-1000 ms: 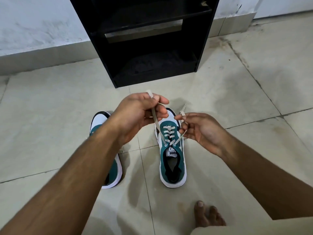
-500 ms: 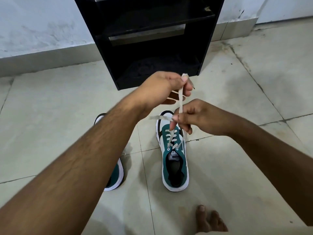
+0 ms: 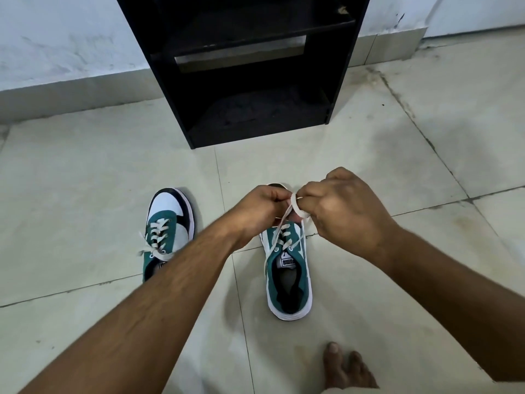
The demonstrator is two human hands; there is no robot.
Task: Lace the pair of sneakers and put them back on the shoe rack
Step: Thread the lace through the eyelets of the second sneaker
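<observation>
**Knot being tied on the right-hand sneaker; racking not yet begun**

The lacing step is judged to be at its close. The right-hand sneaker [image 3: 288, 268] stands on the tiled floor [image 3: 85, 194] with its toe towards the shoe rack [image 3: 244, 66], and its lace [image 3: 297, 206] is threaded through the eyelets up to the tongue. Both free ends are drawn upwards into the hands, which are held together just above the toe. The left hand [image 3: 261, 209] is closed around one strand, pinched between thumb and fingers. The right hand [image 3: 343, 211] is likewise closed, with a turn of lace wrapped over its forefinger; a loop is apparently being formed. Whether a first crossing has already been pulled tight cannot be told, since the hands hide that part of the shoe.

The left-hand sneaker [image 3: 167, 234] lies on the floor well apart from the other, partly covered by the left forearm. It is laced, with its ends lying loose to the sides; whether it has been knotted cannot be made out.

The rack stands against the wall beyond the shoes, its lower shelf open and seemingly unoccupied.

For the next move, the wrapped strand would need to be passed through the loop and both ends pulled evenly outwards, with tension kept so that the crossings do not slacken. Only then could each shoe be lifted and set on a shelf. A bare foot [image 3: 346, 368] is seen near the lower edge.
</observation>
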